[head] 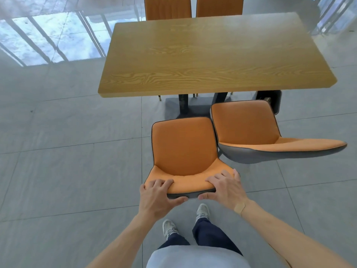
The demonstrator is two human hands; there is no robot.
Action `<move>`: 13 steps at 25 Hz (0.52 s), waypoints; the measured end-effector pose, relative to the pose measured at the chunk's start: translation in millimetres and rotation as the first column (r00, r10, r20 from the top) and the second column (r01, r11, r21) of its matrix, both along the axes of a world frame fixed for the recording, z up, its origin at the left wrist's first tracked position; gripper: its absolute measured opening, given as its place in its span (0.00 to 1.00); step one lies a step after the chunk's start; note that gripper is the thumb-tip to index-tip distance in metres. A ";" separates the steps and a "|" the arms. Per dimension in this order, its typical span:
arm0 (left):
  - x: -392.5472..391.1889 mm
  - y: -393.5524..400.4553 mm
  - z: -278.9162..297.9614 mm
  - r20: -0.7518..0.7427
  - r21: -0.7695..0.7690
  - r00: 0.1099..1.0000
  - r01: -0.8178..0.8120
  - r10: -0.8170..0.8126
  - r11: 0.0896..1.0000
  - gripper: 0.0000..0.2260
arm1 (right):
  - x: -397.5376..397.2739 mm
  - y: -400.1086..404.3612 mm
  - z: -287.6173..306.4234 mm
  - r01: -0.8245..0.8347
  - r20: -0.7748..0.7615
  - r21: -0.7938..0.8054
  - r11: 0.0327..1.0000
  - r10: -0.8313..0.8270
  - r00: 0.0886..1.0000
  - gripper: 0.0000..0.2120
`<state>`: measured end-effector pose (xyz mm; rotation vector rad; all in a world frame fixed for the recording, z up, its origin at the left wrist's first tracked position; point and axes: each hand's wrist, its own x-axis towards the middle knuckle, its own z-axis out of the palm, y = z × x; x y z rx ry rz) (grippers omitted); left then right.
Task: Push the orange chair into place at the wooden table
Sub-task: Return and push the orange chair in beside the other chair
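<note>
An orange chair with a dark grey shell stands on the floor in front of me, its seat facing the wooden table. A gap of floor lies between the seat's front edge and the table's near edge. My left hand grips the left part of the backrest's top edge, fingers over the orange padding, thumb on the grey back. My right hand grips the right part of the same edge in the same way.
A second orange chair stands just to the right, closer to the table and almost touching the first. Two more orange chair backs rise behind the table's far side. Black table legs stand under the near edge. Grey tiled floor spreads to the left.
</note>
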<state>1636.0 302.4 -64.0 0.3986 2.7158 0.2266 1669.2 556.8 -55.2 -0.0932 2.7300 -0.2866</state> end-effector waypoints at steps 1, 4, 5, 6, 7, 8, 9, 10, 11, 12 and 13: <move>3.5 1.3 -0.3 -0.013 0.011 1.000 -0.008 0.009 1.000 0.42 | 0.6 1.6 1.4 0.011 0.013 -0.007 1.000 -0.011 1.000 0.50; 7.0 3.6 -1.5 -0.039 0.009 0.999 -0.004 0.004 1.000 0.42 | 3.9 2.6 4.8 0.066 0.018 -0.005 0.998 -0.066 0.998 0.47; 6.5 3.5 -1.2 -0.050 0.010 0.999 0.001 0.000 1.000 0.42 | 5.1 2.1 4.9 0.088 0.021 -0.007 0.996 -0.088 0.996 0.46; 5.8 3.1 -1.0 -0.058 0.017 0.998 0.004 -0.003 1.000 0.41 | 5.8 1.5 4.9 0.104 0.026 -0.013 0.995 -0.103 0.994 0.46; 5.0 2.6 -1.2 -0.057 0.027 0.998 0.004 -0.002 1.000 0.41 | 6.2 1.0 5.3 0.110 0.032 -0.018 0.994 -0.109 0.994 0.46; 4.1 2.4 -2.0 -0.051 0.041 0.999 0.001 0.001 0.999 0.41 | 5.6 1.2 6.5 0.107 0.038 -0.017 0.994 -0.106 0.994 0.46; 3.3 2.3 -3.2 -0.046 0.057 0.999 0.000 0.002 0.998 0.41 | 4.7 1.7 7.7 0.100 0.047 -0.014 0.995 -0.099 0.994 0.46; 2.4 1.7 -4.2 -0.043 0.074 0.999 0.005 -0.002 0.997 0.41 | 3.8 1.9 8.8 0.093 0.054 -0.011 0.996 -0.092 0.994 0.46; 1.1 1.3 -4.8 -0.041 0.088 0.999 0.014 -0.010 0.996 0.41 | 3.0 2.1 9.3 0.083 0.058 -0.007 0.997 -0.083 0.995 0.46; -1.1 1.4 -5.6 -0.040 0.096 0.999 0.025 -0.021 0.995 0.41 | 1.9 2.2 9.3 0.071 0.057 0.000 0.997 -0.071 0.996 0.47; -3.2 1.7 -6.2 -0.038 0.097 0.999 0.033 -0.029 0.995 0.41 | 1.1 2.4 9.3 0.058 0.054 0.008 0.998 -0.059 0.997 0.47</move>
